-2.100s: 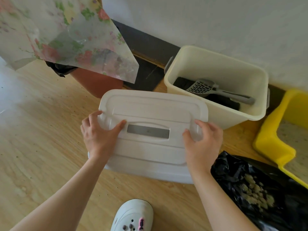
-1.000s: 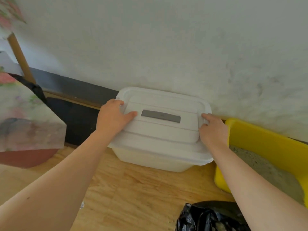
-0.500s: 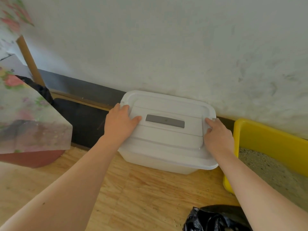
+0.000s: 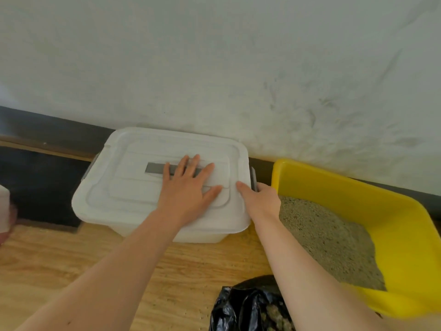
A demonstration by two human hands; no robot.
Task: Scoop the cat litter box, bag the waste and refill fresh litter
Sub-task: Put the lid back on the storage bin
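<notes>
Since half a second earlier, the left hand (image 4: 188, 187) had slid from the lid's left edge to its middle, lying flat and open on the white lid (image 4: 133, 177), while the right hand (image 4: 260, 199) pinched the grey latch (image 4: 253, 179). The yellow litter box (image 4: 334, 185) stood just right of it, holding litter, and the black bag (image 4: 241, 309) lay near. Packing away seemed in hand; snapping the latch would need a firm press.

A pale, scuffed wall (image 4: 214, 56) fills the top of the view, with a dark baseboard (image 4: 47, 125) along its foot. Below lies a light wood floor (image 4: 59, 259). A black mat (image 4: 35, 187) lies at left against the baseboard. A blurred pinkish-white object (image 4: 4, 211) shows at the left edge.
</notes>
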